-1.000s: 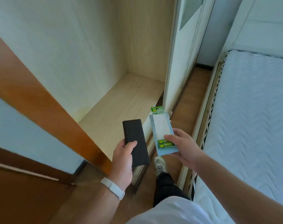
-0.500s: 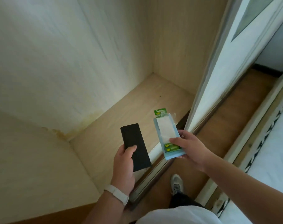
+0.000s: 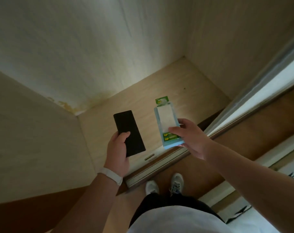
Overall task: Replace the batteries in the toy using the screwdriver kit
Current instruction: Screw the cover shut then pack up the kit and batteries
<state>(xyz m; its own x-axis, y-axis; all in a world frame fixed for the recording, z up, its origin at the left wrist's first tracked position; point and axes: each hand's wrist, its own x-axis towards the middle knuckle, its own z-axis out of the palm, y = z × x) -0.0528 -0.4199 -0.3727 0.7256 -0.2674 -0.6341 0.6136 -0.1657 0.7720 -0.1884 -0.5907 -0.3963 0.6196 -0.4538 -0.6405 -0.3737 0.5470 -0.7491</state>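
flat case (image 3: 129, 133): in left hand (image 3: 117, 152), over closet floor (image 3: 184, 78), front-left | battery pack (image 3: 168, 125): in right hand (image 3: 191, 138), over closet floor, front-right | sliding door (image 3: 260, 91): along closet floor's right edge | shoes (image 3: 175, 182): before closet floor's front edge

The black case (image 3: 129, 132) showed only its flat top, so its inside was hidden. The left grip (image 3: 117, 153) had its fingers tucked under the case. The right grip (image 3: 192, 137) covered one side of the battery pack (image 3: 166, 119), whose small print was too blurry to read. The bed (image 3: 287, 172) was cut off at the right edge
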